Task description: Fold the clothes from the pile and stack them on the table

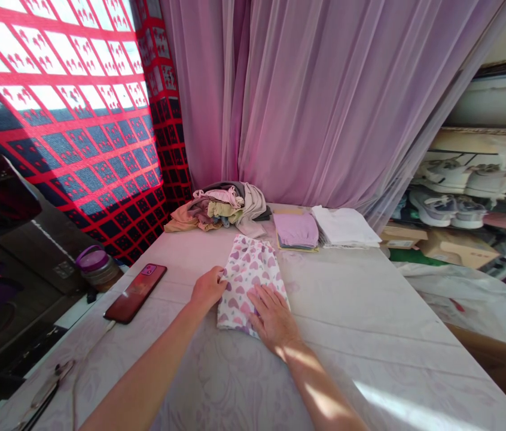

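Note:
White heart-print pants [240,269] with a gathered waist edge lie folded on the cloth-covered table [347,299], their waist pointing away from me. My left hand [209,286] is closed at their left edge, thumb and fingers pinching the fabric. Flat on the lower right part of the pants rests my right hand [273,317], fingers stretched and slightly apart. Just beyond is a loose heap of clothes [226,206] in pink, tan, yellow and grey. To its right lie a folded lilac stack [296,229] and a folded white stack [347,226].
A red phone [135,293] with a cable and a pair of glasses [49,386] lie on the left. A purple-lidded jar [98,266] stands past the left edge. Lilac curtains [316,108] hang behind; a shoe rack [454,206] stands right.

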Available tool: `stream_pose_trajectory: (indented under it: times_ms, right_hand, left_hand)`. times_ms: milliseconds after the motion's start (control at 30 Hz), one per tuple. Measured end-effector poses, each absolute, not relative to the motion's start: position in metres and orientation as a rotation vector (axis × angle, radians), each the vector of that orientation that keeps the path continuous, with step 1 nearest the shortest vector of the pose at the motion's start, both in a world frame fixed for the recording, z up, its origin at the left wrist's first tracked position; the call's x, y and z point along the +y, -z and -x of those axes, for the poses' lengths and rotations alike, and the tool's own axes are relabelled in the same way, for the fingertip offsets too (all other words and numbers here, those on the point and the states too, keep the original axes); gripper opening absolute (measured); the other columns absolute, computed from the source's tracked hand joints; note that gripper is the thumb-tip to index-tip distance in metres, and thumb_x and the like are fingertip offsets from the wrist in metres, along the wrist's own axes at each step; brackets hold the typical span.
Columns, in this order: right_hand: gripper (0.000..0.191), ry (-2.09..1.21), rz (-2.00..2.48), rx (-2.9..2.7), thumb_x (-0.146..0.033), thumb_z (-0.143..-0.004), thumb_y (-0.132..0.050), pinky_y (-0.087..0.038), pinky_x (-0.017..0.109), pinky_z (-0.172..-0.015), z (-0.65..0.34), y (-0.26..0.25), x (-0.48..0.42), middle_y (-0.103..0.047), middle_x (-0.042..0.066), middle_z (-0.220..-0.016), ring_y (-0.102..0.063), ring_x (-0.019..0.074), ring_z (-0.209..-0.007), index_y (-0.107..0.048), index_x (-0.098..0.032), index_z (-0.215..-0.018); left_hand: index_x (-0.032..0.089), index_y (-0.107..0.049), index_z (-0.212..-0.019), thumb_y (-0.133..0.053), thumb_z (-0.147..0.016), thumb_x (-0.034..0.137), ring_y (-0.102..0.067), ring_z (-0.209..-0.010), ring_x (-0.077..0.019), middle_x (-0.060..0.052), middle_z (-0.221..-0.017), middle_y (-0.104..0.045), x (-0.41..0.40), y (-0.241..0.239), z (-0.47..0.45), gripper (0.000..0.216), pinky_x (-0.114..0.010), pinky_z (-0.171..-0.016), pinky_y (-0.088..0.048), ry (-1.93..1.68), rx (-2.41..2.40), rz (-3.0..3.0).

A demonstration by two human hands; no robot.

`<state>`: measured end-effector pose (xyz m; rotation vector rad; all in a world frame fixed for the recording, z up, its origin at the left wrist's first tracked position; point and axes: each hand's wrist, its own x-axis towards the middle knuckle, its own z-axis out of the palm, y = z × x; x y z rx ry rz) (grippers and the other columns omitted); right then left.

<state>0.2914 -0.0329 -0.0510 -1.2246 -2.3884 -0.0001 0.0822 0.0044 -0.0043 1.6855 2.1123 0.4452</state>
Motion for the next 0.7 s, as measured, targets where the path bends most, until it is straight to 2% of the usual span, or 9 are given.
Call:
stream_pose_trajectory:
  times_ms: [433,600,700]
  right_hand:
    - [0.038,-0.158,1.336,-2.477,-0.043,-0.096,-0.044,-0.026,0.047,-0.112,-0.291,0.042,-0.033,-0.047,0.005,-0.146,-0.039,0.0272,-0.135,-0.061,-0.028,-0.127]
    - [0.039,-0.169,1.34,-2.485,-0.043,-0.096,-0.043,-0.025,0.046,-0.113,-0.291,0.042,-0.033,-0.047,0.005,-0.146,-0.038,0.0267,-0.135,-0.06,-0.028,-0.128]
    - [0.038,-0.17,1.341,-2.477,-0.042,-0.096,-0.043,-0.024,0.045,-0.113,-0.291,0.041,-0.034,-0.048,0.005,-0.145,-0.039,0.0254,-0.135,-0.06,-0.028,-0.128]
  left_hand:
    - [0.024,-0.061,-0.111,-0.057,-0.083,0.022,-0.064,-0.078,-0.0142,0.002,-0.084,-0.071,0.002,0.01,-0.081,0.029,-0.022,-0.067,-0.042,-0.538,2.091,-1.709]
    - [0.022,-0.06,-0.117,-0.057,-0.084,0.024,-0.064,-0.09,-0.0171,-0.004,-0.104,-0.068,-0.005,0.004,-0.084,0.033,-0.026,-0.078,-0.046,-0.577,2.128,-1.728]
    - [0.023,-0.06,-0.117,-0.054,-0.085,0.02,-0.063,-0.095,-0.0176,-0.006,-0.114,-0.063,-0.018,-0.002,-0.095,0.033,-0.029,-0.086,-0.047,-0.705,2.096,-1.874]
